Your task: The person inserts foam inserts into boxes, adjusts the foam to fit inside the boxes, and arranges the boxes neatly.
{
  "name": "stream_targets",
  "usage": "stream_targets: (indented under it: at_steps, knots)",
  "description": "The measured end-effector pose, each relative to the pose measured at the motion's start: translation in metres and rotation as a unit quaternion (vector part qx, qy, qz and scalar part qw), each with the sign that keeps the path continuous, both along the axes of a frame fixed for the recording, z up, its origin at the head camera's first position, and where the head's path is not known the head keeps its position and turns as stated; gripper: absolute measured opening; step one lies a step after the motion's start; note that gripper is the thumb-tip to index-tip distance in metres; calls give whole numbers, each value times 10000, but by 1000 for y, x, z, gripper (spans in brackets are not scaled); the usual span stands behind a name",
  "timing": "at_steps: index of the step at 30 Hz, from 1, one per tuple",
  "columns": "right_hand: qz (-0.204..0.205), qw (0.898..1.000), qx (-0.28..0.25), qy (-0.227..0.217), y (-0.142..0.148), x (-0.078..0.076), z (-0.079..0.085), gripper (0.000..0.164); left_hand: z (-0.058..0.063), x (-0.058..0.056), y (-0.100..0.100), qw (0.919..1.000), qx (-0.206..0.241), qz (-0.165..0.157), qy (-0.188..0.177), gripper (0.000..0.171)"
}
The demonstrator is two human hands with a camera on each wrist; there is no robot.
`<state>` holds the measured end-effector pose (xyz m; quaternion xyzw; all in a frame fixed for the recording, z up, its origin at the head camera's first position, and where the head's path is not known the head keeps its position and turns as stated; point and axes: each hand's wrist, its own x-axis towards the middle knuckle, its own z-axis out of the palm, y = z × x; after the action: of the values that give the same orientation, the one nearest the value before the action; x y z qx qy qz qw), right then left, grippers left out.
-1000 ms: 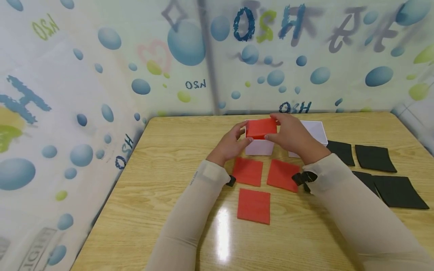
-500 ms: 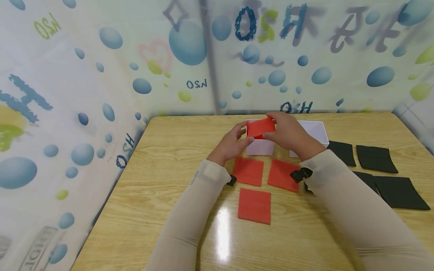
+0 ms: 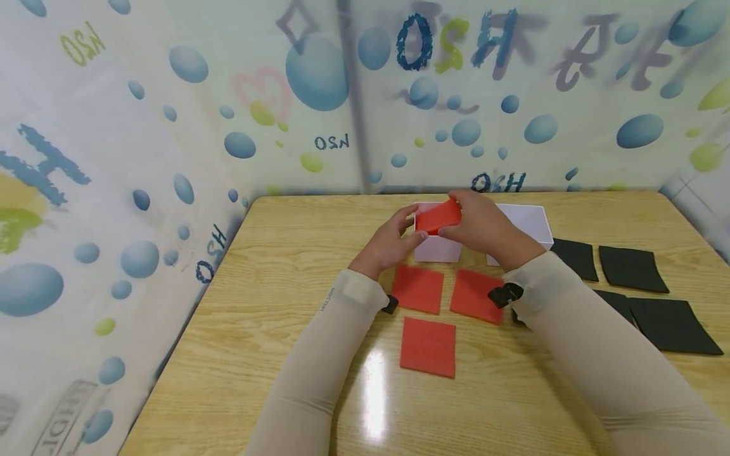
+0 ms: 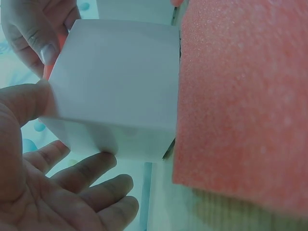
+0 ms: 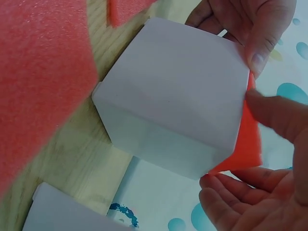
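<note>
Red sheet (image 3: 436, 217) sits slanted at the upward-facing mouth of the white box (image 3: 437, 249), and your right hand (image 3: 479, 225) pinches it, thumb at the near edge and fingers at the far edge. In the right wrist view, part of the sheet juts past the rim. Your left hand (image 3: 388, 244) grips the box on its left, thumb on the near rim, a fingertip against the side wall, other fingers spread away from it.

For room, you have wood from your left sleeve (image 3: 308, 361) across to the left edge of the table (image 3: 228, 329). On your right it is tighter: a 2nd white box (image 3: 527, 221) stands just beside, partly behind your right hand, with black squares (image 3: 675, 324) past it. Nearer you lie 3 red squares (image 3: 428, 347), flat and apart.

Against 1.0 s ago, the sheet slants more and covers less of the mouth; your right hand is slightly further left, while your left hand keeps its place.
</note>
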<state>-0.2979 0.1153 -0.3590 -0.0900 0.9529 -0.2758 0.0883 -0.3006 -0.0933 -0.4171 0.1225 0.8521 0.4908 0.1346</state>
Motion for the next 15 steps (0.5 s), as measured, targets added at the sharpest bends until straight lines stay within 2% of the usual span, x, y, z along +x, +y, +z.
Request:
stream_targets:
  at_steps: [7, 15]
  knots:
    - [359, 9993, 31, -96, 2, 8, -7, 89, -2, -1, -1, 10000, 26, -33, 66, 70]
    - [718, 9967, 309, -229, 5, 26, -4, 112, 0, 1, -1, 10000, 15, 25, -29, 70]
